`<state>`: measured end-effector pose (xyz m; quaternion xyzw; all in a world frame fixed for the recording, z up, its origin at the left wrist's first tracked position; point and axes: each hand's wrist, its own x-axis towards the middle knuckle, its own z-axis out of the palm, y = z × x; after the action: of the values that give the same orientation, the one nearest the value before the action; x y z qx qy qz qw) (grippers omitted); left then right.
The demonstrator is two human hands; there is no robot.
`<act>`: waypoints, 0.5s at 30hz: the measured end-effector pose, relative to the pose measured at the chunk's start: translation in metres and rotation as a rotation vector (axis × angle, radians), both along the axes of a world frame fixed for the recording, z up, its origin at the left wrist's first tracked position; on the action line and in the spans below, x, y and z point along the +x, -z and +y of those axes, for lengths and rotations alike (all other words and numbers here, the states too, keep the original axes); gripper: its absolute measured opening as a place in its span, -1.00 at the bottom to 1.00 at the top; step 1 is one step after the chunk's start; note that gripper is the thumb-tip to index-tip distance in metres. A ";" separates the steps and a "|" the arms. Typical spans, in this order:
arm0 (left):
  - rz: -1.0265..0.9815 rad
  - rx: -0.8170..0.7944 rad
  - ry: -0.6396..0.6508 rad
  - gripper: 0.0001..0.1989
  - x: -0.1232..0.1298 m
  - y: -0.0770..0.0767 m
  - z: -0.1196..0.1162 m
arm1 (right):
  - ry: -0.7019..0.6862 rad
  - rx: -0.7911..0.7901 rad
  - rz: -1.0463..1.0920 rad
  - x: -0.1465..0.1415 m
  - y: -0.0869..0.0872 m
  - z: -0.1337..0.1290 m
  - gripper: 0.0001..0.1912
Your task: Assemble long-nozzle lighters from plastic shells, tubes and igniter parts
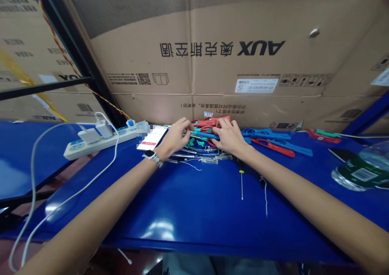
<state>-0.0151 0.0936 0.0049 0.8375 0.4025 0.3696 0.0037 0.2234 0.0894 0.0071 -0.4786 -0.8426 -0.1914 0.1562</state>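
Observation:
At the back of the blue table, my right hand (229, 136) has its fingers closed over a slim blue pen-like tool (206, 135), which points left. My left hand (178, 135), wearing a watch (152, 157), curls its fingers by the tool's left end; what they hold, if anything, is hidden. Under and between both hands lies a pile of silver pen-like rods (185, 156), clear-handled pieces (209, 160) with white strings, and small green parts (191, 141). Red plastic pieces (205, 123) lie behind them. Below my right wrist is a screwdriver (242, 180) with a thin shaft.
A lit phone (153, 138) and a power strip (97, 144) with white cables stand left. Blue clip-like pieces (267, 134) and a red one (273, 147) lie right, beyond them a dark phone (342, 155) and a bottle (363, 171). A large carton (194, 76) walls the back.

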 end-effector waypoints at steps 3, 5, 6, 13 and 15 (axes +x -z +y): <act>0.239 -0.116 -0.032 -0.75 -0.007 0.013 -0.026 | -0.007 -0.014 0.016 0.000 0.001 0.001 -0.76; 0.326 -0.177 -0.090 -0.60 -0.005 0.023 -0.033 | 0.002 -0.020 0.023 -0.002 0.001 0.001 -0.77; 0.340 -0.206 -0.114 -0.53 -0.002 0.027 -0.034 | 0.006 -0.021 0.028 -0.003 0.001 0.001 -0.77; 0.336 -0.192 -0.073 -0.43 0.009 0.033 -0.046 | -0.011 -0.001 0.064 -0.008 0.006 0.001 -0.80; 0.352 -0.189 -0.060 -0.41 0.008 0.032 -0.056 | -0.011 -0.004 0.070 -0.008 0.006 0.001 -0.81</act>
<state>-0.0075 0.0372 -0.0267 0.8727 0.4545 0.1783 0.0008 0.2153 0.0904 0.0006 -0.4808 -0.8396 -0.1719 0.1856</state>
